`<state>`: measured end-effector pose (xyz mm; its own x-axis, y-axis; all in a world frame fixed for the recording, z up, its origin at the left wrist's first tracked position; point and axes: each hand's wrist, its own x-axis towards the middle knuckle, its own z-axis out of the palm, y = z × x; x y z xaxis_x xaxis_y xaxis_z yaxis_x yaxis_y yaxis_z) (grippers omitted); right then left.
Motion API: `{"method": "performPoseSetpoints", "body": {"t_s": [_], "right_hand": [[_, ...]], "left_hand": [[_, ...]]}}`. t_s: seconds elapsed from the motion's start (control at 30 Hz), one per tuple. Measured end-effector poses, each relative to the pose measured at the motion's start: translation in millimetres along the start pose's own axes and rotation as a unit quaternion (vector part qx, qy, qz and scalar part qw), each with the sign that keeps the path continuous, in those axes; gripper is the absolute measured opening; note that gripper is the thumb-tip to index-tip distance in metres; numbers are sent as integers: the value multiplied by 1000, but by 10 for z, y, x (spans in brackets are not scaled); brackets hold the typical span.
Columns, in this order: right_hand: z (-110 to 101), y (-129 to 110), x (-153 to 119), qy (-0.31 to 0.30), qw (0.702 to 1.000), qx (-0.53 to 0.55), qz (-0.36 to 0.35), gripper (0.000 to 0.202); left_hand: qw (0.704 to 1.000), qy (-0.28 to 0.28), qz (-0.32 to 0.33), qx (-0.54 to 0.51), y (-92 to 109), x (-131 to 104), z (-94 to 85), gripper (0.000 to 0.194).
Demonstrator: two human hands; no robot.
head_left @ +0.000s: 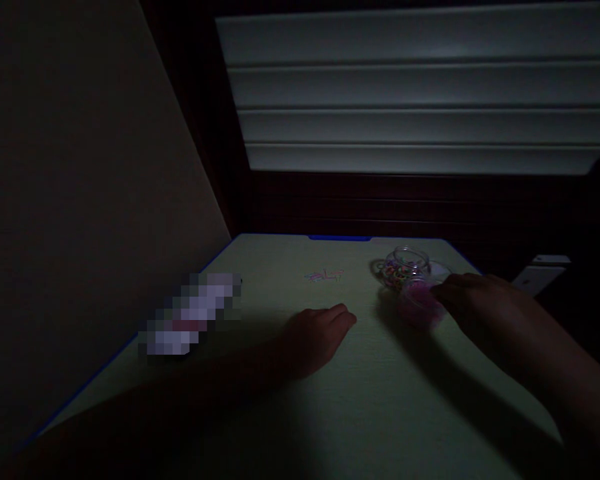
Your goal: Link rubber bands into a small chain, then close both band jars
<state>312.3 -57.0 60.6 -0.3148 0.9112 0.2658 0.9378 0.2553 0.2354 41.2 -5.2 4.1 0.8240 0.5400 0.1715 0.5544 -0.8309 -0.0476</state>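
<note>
In the dim light my left hand [320, 337] is low over the middle of the table, its fingers curled together; what they hold, if anything, is hidden. My right hand [475, 300] reaches in from the right, fingers closed at the rim of a small clear jar with pink contents [420, 307], which looks blurred. Right behind it stands another clear round jar [404, 267] with many small coloured pieces inside. A loose cluster of thin, pale coloured pieces [325, 275] lies on the table beyond my left hand.
The pale table [350, 413] has a blue edge. A long pixelated object [195, 313] lies at the left. A white box or device [543, 273] shows beyond the right edge. A wall stands at the left, with a slatted panel [410, 93] behind.
</note>
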Motion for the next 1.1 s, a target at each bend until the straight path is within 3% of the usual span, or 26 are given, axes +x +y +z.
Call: {"method": "performPoseSetpoints", "body": {"t_s": [0.33, 0.53, 0.7, 0.9, 1.1], "right_hand": [[-37, -43, 19, 15, 1000, 14, -12, 25], [-79, -337, 103, 87, 993, -3, -85, 20], [41, -594, 169, 102, 982, 34, -153, 14], [192, -785, 209, 56, 982, 91, -154, 11], [202, -827, 199, 38, 983, 97, -150, 14]], "left_hand": [[1000, 20, 7, 2, 1, -11, 13, 21], [1000, 29, -10, -4, 3, -25, 3, 21], [998, 44, -40, -13, -36, -34, 5, 23], [994, 42, -103, 19, -291, -18, 5, 26], [968, 64, -240, 36, -659, 31, 71, 27]]}}
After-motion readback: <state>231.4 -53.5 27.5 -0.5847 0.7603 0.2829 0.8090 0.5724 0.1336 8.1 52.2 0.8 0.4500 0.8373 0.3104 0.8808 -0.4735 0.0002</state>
